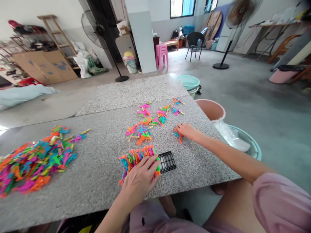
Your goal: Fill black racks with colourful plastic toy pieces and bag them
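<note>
My left hand (143, 173) lies palm down over a row of small colourful plastic pieces (131, 157), its fingers stretched out. The pieces stand side by side in a black plastic grid rack (167, 161), whose right end shows bare bars. My right hand (186, 130), fingers closed, grips a small cluster of orange and blue plastic pieces (179, 136) at the tabletop. What kind of pieces they are is too small to tell. Small bunches of similar pieces (142, 132) lie ahead of the rack.
A big heap of mixed plastic pieces (36, 161) covers the left of the speckled stone table (97, 181). Beside the right edge stand a brown basin (211, 110), a green basin (188, 81) and a tub holding a clear plastic bag (230, 137). Two standing fans are farther back.
</note>
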Motion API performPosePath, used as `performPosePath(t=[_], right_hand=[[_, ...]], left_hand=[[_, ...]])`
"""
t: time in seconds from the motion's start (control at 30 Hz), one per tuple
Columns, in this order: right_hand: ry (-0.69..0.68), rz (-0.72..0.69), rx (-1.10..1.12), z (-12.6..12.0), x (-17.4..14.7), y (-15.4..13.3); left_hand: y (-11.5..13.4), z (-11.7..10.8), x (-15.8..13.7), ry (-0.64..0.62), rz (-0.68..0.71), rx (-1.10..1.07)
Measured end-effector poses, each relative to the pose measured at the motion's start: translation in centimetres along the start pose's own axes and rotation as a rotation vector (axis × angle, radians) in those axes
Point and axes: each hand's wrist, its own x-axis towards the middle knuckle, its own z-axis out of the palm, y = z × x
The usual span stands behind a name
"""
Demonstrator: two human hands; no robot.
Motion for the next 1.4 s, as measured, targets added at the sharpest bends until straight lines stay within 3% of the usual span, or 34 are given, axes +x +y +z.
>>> performPosePath(t=[0.07,0.13,0.27,0.33,0.53,0.67,0.73,0.8,0.97,1.1,1.27,1.4], right_hand=[[0.036,-0.034,0.129,0.5,-0.1,0.2],[0.096,0.030,0.391,0.9,-1.3,-0.5],[0.102,0.140,1.152,1.7,-4.8,-5.0],[0.112,0.139,1.403,2.0,-5.9,-7.6],[0.251,0.232,1.408,3.0,-4.4,-11.4],[0.275,0.145,1.644,3.4,-2.7,-12.6],[0.284,0.065,1.648,3.3,-2.0,-13.5],[0.292,0.022,1.506,2.9,-1.4,-14.3],[0.274,0.064,1.149,1.6,-0.8,-15.4],[0.181,0.100,0.868,0.5,-0.8,-15.4],[0.134,0.035,0.813,-0.7,0.5,-15.4],[0.164,-0.113,0.892,-0.2,0.5,-15.1]], left_hand=[[0.0,0.0,0.0,-0.001,0.001,0.000],[0.0,0.1,0.0,0.011,0.006,-0.003],[0.0,0.2,0.2,0.038,0.008,-0.011],[0.0,0.1,0.3,0.039,0.009,-0.016],[0.4,-0.3,0.3,0.023,-0.002,-0.009],[0.5,-0.3,0.3,0.022,-0.013,-0.001],[0.4,-0.3,0.3,0.030,-0.006,-0.006],[0.3,-0.3,0.4,0.037,0.002,-0.009],[0.2,-0.2,0.4,0.043,0.015,0.000],[0.3,0.1,0.3,0.042,0.024,0.033],[-0.1,-0.1,0.7,0.024,0.108,0.059],[-0.2,-0.6,1.0,-0.039,0.101,0.038]])
